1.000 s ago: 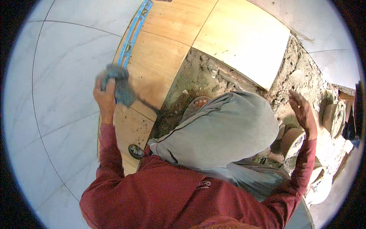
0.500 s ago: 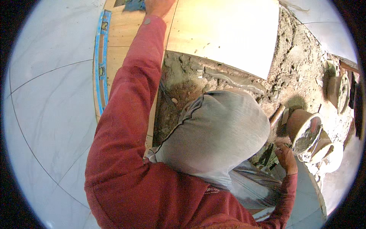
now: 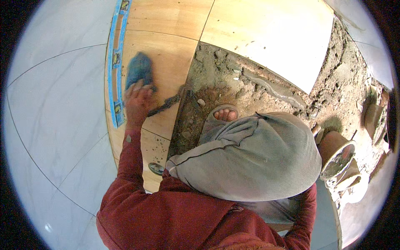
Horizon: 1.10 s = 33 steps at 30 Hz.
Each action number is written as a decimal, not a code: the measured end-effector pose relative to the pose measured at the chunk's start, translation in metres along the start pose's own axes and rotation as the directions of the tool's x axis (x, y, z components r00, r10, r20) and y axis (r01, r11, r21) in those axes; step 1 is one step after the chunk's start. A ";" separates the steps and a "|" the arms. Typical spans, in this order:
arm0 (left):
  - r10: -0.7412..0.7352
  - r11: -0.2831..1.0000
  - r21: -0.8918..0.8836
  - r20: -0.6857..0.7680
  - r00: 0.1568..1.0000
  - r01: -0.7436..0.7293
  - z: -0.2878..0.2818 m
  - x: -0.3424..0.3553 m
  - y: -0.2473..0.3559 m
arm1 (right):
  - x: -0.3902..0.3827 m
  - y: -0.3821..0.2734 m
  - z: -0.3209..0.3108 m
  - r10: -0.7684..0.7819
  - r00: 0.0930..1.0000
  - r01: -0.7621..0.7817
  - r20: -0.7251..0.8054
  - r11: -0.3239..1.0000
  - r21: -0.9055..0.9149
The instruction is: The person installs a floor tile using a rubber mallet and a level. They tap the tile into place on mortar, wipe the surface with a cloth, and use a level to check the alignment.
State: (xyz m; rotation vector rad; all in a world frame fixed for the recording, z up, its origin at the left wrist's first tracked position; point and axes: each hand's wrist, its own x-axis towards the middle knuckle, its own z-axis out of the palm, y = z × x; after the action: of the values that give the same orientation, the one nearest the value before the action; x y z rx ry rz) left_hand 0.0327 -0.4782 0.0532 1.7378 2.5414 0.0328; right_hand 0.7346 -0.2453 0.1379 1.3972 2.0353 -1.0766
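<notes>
My left hand (image 3: 139, 98) presses down on a blue cloth (image 3: 139, 68), slightly blurred, lying on the tan floor tiles (image 3: 166, 50). Its fingers are bent over the near end of the cloth. Just left of that hand a blue spirit level (image 3: 114, 75) lies along the edge of the tan tiles. A dark, uneven streak (image 3: 166, 104) runs across the tile to the right of my wrist. My right sleeve (image 3: 306, 212) shows at the lower right, but the hand itself is hidden behind my knee.
Rough mortar bed (image 3: 216, 83) lies exposed beside the tan tiles, around my sandalled foot (image 3: 225, 113). A round bucket (image 3: 335, 154) tips over at the right, among other containers. White veined tiles (image 3: 54, 125) cover the left. Dark crumbs (image 3: 156, 152) dot the tile near my other foot.
My left hand has drawn the blue cloth from the far edge back toward me. My right hand has gone from beside the bucket to behind my knee. The view has shifted.
</notes>
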 end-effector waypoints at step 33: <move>-0.399 0.911 -0.207 -0.231 0.887 0.356 0.062 0.322 0.172 | 0.087 -0.222 -0.118 -0.101 0.941 0.254 -0.324 0.842 0.476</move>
State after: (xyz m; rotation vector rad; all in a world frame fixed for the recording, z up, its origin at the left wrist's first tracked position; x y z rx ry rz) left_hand 0.0807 -0.1170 -0.0126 1.2246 2.9299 0.4705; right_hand 0.5046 -0.1424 0.2237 1.7260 2.2157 -1.6824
